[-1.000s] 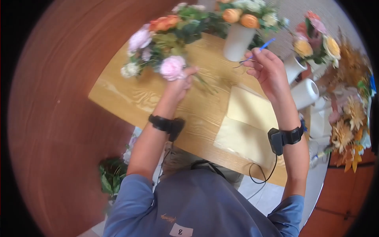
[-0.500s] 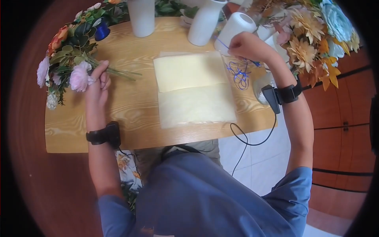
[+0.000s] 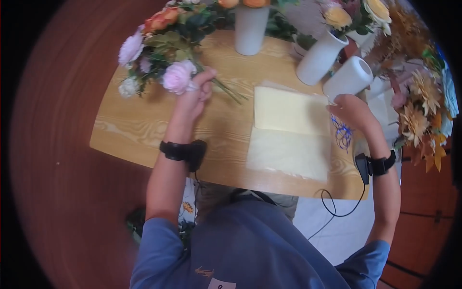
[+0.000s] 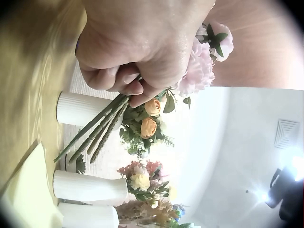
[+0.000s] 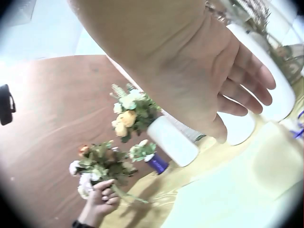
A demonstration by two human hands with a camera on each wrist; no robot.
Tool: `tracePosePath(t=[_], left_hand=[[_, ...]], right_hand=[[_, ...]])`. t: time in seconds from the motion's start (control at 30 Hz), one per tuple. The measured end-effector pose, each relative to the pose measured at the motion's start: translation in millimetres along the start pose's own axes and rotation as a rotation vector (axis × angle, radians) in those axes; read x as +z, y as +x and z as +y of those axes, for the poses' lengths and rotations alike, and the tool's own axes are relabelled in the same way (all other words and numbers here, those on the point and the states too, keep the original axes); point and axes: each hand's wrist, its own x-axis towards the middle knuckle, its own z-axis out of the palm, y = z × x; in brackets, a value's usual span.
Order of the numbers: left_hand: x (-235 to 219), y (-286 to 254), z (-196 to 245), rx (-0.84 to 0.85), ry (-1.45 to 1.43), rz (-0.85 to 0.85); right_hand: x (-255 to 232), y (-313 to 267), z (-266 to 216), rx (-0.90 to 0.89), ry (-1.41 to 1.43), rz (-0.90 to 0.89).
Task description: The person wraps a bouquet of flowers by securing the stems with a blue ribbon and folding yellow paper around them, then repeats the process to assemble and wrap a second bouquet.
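Note:
My left hand [image 3: 195, 96] grips the green stems [image 4: 102, 128] of a bouquet of artificial flowers above the wooden table [image 3: 216, 139]. A pink flower [image 3: 179, 77] sits right by the thumb, with orange blooms [image 3: 161, 19] and dark leaves beyond it. The bare stem ends point out to the right of the fist. On the right, my right hand [image 3: 353, 113] hovers over a tangle of thin blue strands [image 3: 342, 135] on the table. In the right wrist view its fingers [image 5: 242, 90] are loosely extended and nothing shows in them.
Pale yellow wrapping sheets [image 3: 288, 149] lie mid-table. White vases stand behind: one [image 3: 251, 31] with orange flowers, one [image 3: 321, 58] leaning in this view, and another [image 3: 349, 77] beside my right hand. A blue ribbon spool [image 5: 157, 164] stands near the bouquet. Dried-look flowers [image 3: 416, 120] crowd the right side.
My right hand has let go of the blue strand that it held up one second ago and is now lower, by the tangle. My left hand keeps the bouquet; the head view has swung.

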Motion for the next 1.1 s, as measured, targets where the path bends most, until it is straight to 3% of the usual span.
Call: tracePosePath(t=[0.07, 0.1, 0.23, 0.3, 0.33, 0.4, 0.43, 0.57, 0.63, 0.8, 0.97, 1.03, 1.1], left_hand=[[7.0, -4.2, 2.9, -0.015, -0.006, -0.059], [4.7, -2.8, -0.5, -0.006, -0.005, -0.058], [12.0, -14.4, 4.5, -0.019, -0.033, -0.092], [15.5, -21.5, 10.6, -0.062, -0.007, -0.117], [8.2, -19.2, 8.8, -0.04, -0.017, -0.109], [-2.7, -20.7, 10.3, -0.05, 0.019, -0.181], [-7.3, -22.5, 14.8, -0.028, 0.016, -0.161], [-21.5, -32.9, 32.2, -0.008, 0.028, -0.142], [-22.8, -34.1, 36.2, -0.041, -0.003, -0.048], [-36.2, -40.0, 55.8, 0.045, -0.035, -0.048], [-55.2, -41.3, 59.1, 0.013, -0.113, -0.077], [-60.7, -41.8, 54.6, 0.04, -0.089, -0.088], [-60.2, -42.6, 52.6, 0.087, -0.019, -0.021]], right_hand=[[-18.8, 2.0, -39.4, -0.204, 0.157, -0.036], [-20.1, 7.3, -64.6, -0.21, 0.157, -0.029], [-12.0, 25.9, -147.6, -0.515, 0.625, -0.017], [-7.0, 38.9, -175.3, -0.616, 0.73, -0.205], [4.5, 49.4, -184.9, -0.633, 0.71, -0.201], [23.7, 61.0, -199.1, -0.686, 0.997, -0.399], [25.3, 60.0, -207.2, -0.713, 0.98, -0.407], [20.0, 45.4, -241.5, -0.696, 1.022, -0.268], [14.9, 44.3, -254.5, -0.796, 0.609, 0.12], [17.2, 49.6, -280.3, -0.809, 0.811, 0.076], [14.4, 59.7, -299.5, -0.785, 0.907, 0.071], [5.3, 54.7, -301.6, -0.697, 1.072, -0.085], [7.7, 56.9, -303.0, -0.691, 1.107, -0.087]])
